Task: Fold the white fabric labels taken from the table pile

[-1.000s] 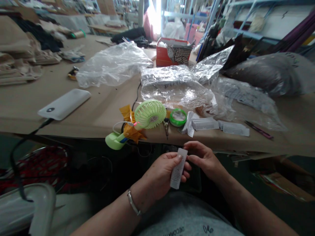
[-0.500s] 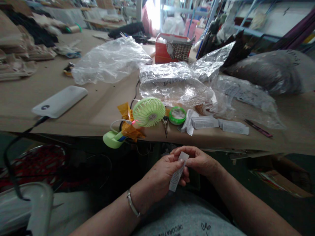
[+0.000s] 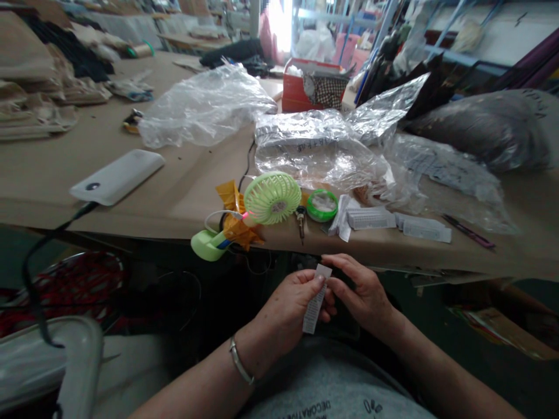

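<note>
A narrow white printed label (image 3: 311, 317) is pinched between the thumb and fingers of my left hand (image 3: 283, 308), just below the table edge and above my lap. Small lines of print run along it. To its right, my right hand (image 3: 367, 294) has thumb and forefinger spread apart, with the thumb tip close to the label's upper part. Whether that thumb touches the label I cannot tell. On the table edge beyond lie stacks of similar white labels (image 3: 371, 218) (image 3: 425, 228) and a green round tub (image 3: 322, 205) with whitish contents.
A green fan (image 3: 273, 199) with orange tape stands at the table edge, beside a small screwdriver-like tool (image 3: 301, 224). Dark tweezers (image 3: 469, 231) lie at the right. Clear plastic bags (image 3: 318, 151), a red box (image 3: 294, 93) and a white power bank (image 3: 117, 177) occupy the table (image 3: 187, 186).
My right hand's thumb and forefinger have moved apart, away from the label's top. My left hand keeps the label. The view has shifted slightly.
</note>
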Demonstrator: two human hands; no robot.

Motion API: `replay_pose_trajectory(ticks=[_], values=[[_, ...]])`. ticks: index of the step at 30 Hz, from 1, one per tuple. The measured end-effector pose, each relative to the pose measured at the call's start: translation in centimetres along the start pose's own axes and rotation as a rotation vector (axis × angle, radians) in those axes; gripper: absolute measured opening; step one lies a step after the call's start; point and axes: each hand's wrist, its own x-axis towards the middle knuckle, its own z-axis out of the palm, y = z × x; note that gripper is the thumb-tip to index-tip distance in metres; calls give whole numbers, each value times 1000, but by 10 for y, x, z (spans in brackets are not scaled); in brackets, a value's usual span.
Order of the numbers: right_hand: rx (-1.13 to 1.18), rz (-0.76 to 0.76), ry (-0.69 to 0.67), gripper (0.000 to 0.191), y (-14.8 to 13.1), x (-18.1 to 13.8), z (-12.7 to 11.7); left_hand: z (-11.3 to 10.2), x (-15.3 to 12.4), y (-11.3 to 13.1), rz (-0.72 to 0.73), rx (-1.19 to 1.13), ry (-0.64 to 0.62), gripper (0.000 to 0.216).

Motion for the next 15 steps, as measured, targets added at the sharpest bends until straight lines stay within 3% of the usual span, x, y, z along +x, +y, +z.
replay_pose_trajectory(ticks=[6,15], values=[[407,327,36,18,0,8,9,-3,-1,0,45,32,25,23],[531,443,-9,17,0,21,19,-6,-3,0,138,156,102,24]])
